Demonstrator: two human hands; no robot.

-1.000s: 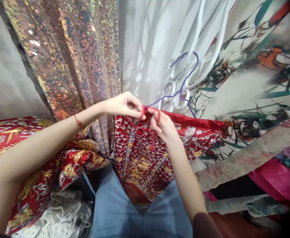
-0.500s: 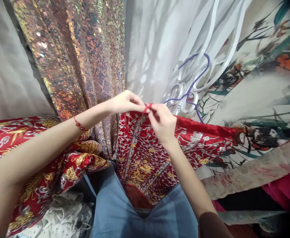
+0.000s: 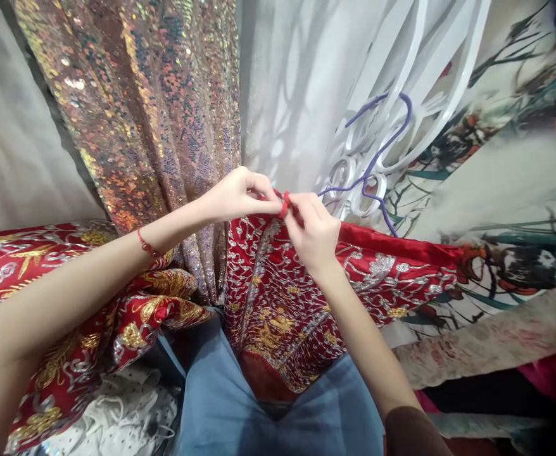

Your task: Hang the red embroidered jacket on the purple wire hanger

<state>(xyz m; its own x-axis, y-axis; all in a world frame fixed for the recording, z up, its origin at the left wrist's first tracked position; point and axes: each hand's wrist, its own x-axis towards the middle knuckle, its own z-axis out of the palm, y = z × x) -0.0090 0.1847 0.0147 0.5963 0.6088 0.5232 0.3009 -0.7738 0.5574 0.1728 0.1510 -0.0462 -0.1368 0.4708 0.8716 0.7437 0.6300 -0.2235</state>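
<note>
A small red knotted cord (image 3: 285, 204) shows between the fingertips of both hands, at the top edge of a red embroidered garment (image 3: 278, 297). My left hand (image 3: 244, 195) pinches the cord from the left, thumb and forefinger closed. From the right, my right hand (image 3: 315, 231) pinches the same cord, its lower fingers curled over the garment's edge. The garment, with silver and gold embroidery, hangs down over my lap, and its red satin band (image 3: 396, 244) stretches to the right. Around my left wrist is a thin red bracelet (image 3: 145, 243).
A purple hanger (image 3: 375, 158) hangs on white scrolled metalwork (image 3: 418, 95) beyond my hands. Sequined fabric (image 3: 164, 114) hangs at the left. More red embroidered cloth (image 3: 83, 253) and white dotted fabric (image 3: 121, 411) lie lower left. Floral cloth (image 3: 501, 342) is at the right.
The cord's loop stands more upright between the fingertips. My hands have stayed close together, with my right hand slightly higher. The hanger and the right-hand cloth appear shifted slightly right.
</note>
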